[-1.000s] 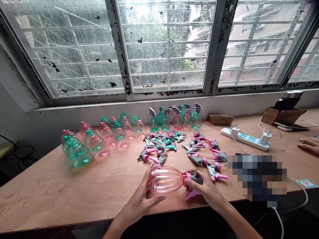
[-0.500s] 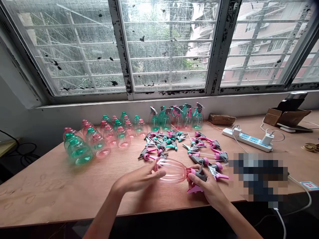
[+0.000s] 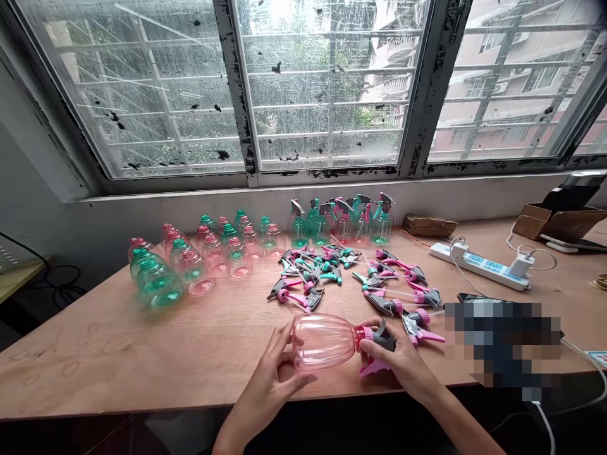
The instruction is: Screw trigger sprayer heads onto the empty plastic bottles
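A clear pink spray bottle point(image 3: 325, 342) lies on its side in the air above the front of the table, base to the left. My left hand point(image 3: 279, 370) cups its base, fingers behind and thumb along the lower side. My right hand point(image 3: 397, 357) is closed around the grey and pink trigger spray head point(image 3: 379, 341), which sits on the bottle's neck. Just beyond my hands, several loose spray heads point(image 3: 332, 268) in pink, grey and green lie in a scattered pile.
Several green and pink bottles without heads point(image 3: 194, 272) stand at the left. Bottles with spray heads point(image 3: 344, 227) stand by the window wall. At the right are a white power strip point(image 3: 481, 266), a brown wrapped block point(image 3: 429, 225) and a cardboard box point(image 3: 559, 221). A blurred dark object lies nearer me.
My left hand has turned palm-up and lower around the bottle's base. The bottle has come slightly lower in view, my right hand keeping its grip on the spray head. The whole view has shifted slightly.
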`<state>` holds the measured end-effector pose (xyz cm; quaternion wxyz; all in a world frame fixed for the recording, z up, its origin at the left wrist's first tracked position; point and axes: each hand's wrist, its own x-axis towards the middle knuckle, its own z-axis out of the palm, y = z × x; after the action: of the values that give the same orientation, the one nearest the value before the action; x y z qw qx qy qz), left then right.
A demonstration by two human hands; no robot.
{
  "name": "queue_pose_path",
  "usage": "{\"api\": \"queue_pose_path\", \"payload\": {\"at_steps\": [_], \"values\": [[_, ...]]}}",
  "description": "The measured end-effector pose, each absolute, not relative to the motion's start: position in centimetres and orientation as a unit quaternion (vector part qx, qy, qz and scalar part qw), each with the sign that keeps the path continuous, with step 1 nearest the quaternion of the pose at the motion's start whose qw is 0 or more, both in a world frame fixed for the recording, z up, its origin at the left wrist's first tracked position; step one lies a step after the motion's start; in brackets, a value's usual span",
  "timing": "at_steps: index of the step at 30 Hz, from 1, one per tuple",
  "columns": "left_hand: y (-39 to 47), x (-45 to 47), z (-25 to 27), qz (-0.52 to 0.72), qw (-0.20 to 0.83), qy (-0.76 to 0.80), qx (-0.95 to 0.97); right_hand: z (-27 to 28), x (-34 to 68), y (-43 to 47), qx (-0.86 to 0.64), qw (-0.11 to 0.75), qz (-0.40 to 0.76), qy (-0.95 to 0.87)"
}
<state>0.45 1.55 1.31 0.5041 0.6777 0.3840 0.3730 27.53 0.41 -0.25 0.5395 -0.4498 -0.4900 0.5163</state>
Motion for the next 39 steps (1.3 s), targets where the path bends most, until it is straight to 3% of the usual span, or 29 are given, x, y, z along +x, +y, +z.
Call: {"api": "queue_pose_path", "payload": {"at_steps": [18, 23, 31, 35, 39], "values": [[1.7, 0.6, 1.4, 0.397, 0.511, 0.388, 0.656, 0.2, 27.5, 0.4, -0.464, 0.523, 0.48, -0.53], [1.6, 0.7, 0.9, 0.416, 0.558, 0.385, 0.606, 0.4, 27.4, 0.3, -0.464, 0.525, 0.447, -0.556], [1.4, 1.1, 0.8, 0.41, 0.501, 0.387, 0.657, 0.0, 27.3, 0.5, -0.453, 0.538, 0.501, -0.504], [1.5, 1.7, 1.1, 0.452, 0.516, 0.419, 0.595, 0.2, 27.4, 0.5, -0.459, 0.526, 0.491, -0.522], [1.3, 1.9, 1.2, 0.417, 0.529, 0.416, 0.611, 0.3, 27.6, 0.7, -0.455, 0.511, 0.496, -0.535]]}}
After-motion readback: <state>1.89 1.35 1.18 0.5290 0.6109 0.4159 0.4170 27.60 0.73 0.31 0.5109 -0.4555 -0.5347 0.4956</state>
